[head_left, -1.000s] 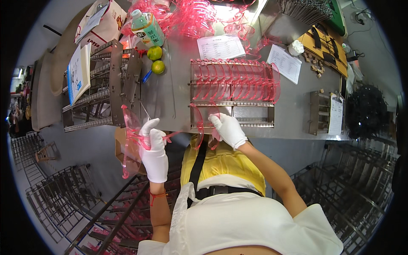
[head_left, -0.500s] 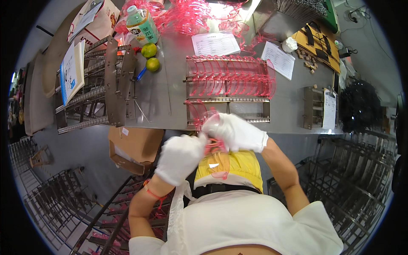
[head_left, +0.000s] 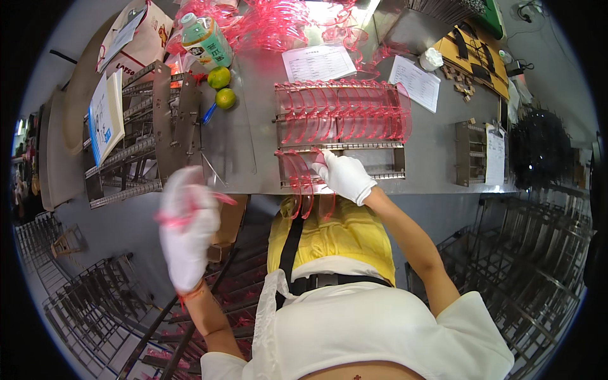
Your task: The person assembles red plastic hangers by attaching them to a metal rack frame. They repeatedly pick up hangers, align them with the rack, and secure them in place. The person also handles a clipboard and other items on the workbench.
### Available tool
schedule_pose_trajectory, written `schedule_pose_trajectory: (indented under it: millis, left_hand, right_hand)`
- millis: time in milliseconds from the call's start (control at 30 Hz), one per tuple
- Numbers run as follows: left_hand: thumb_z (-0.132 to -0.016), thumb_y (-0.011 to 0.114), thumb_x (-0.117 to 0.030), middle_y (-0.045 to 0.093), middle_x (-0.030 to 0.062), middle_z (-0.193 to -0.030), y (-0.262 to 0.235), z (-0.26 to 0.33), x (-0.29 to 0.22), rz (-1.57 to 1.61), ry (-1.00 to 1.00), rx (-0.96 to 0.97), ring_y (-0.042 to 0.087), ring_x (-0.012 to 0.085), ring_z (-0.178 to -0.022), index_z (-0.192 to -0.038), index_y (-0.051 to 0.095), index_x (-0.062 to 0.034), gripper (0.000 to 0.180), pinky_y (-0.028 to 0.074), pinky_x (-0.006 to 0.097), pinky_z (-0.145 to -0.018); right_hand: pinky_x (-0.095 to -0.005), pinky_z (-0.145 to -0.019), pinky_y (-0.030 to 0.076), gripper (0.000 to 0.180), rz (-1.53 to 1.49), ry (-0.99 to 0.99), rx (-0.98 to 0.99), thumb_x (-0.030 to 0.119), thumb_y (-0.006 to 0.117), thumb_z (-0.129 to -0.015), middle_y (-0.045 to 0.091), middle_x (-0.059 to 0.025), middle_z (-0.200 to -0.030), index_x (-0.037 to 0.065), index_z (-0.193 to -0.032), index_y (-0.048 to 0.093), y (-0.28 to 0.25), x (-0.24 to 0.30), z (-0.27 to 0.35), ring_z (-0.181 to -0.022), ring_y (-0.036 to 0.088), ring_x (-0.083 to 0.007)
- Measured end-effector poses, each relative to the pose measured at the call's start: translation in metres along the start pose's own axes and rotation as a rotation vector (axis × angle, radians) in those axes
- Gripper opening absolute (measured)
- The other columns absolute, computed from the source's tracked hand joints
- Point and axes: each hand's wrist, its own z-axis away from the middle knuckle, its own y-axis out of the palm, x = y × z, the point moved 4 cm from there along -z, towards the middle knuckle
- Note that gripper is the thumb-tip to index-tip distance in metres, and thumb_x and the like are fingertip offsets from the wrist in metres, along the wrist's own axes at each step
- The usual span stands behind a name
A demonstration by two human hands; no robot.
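Head view, looking down on a grey metal workbench (head_left: pixel 253 152). Right hand (head_left: pixel 345 177), in a white glove, rests at the near row of a slotted metal rack (head_left: pixel 342 136), fingers pinched on a translucent pink plastic piece (head_left: pixel 307 171) that stands on edge in a slot; a few like pieces sit beside it at the left end of that row, and the rest of the row is bare. The far row of the rack is full of the same pink pieces (head_left: pixel 342 117), upright and close together. Left hand (head_left: pixel 187 225), also gloved, is raised off the bench toward the left, blurred; something pink lies across the palm, likely another piece, but whether the fingers close on it I cannot tell. Loose pink pieces are heaped at the far edge (head_left: pixel 272 22). Also on the bench: a green-capped bottle (head_left: pixel 206 41), two green citrus fruits (head_left: pixel 221 88), printed sheets (head_left: pixel 320 62) and a second wire rack (head_left: pixel 136 133) at left. Risks, as judged: the thin piece could miss its slot and lean on its neighbour, tipping the few standing ones; pieces overhanging the near edge could slide off into the lap; the left hand's piece, loosely carried, could drop to the floor racks below.
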Motion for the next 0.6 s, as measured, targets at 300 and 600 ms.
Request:
schedule_pose_trajectory:
  millis: [300, 600]
  left_hand:
    - [-0.098, 0.048, -0.022, 0.061, 0.0101, -0.091, -0.109, 0.082, -0.123, -1.644, 0.996, -2.696, 0.052, 0.0191, -0.069, -0.112, 0.055, 0.0026, 0.029, 0.046, 0.032, -0.062]
    - [-0.096, 0.051, -0.035, 0.037, 0.0244, -0.148, -0.304, -0.165, -0.081, -1.289, 0.210, -1.027, 0.036, 0.0359, -0.138, -0.145, 0.033, 0.0035, 0.064, 0.029, 0.039, -0.113]
  right_hand:
    - [-0.0453, -0.050, 0.052, 0.023, 0.379, -0.026, -0.192, 0.021, 0.046, -0.095, 0.064, -0.0125, -0.083, 0.014, -0.111, 0.060, 0.028, 0.017, -0.004, -0.060, 0.066, -0.0321]
    - [-0.0415, -0.055, 0.053, 0.028, 0.242, -0.230, -0.337, 0.025, 0.055, -0.093, 0.067, -0.0090, -0.097, 0.018, -0.119, 0.062, -0.061, 0.012, 0.021, -0.063, 0.066, -0.0273]
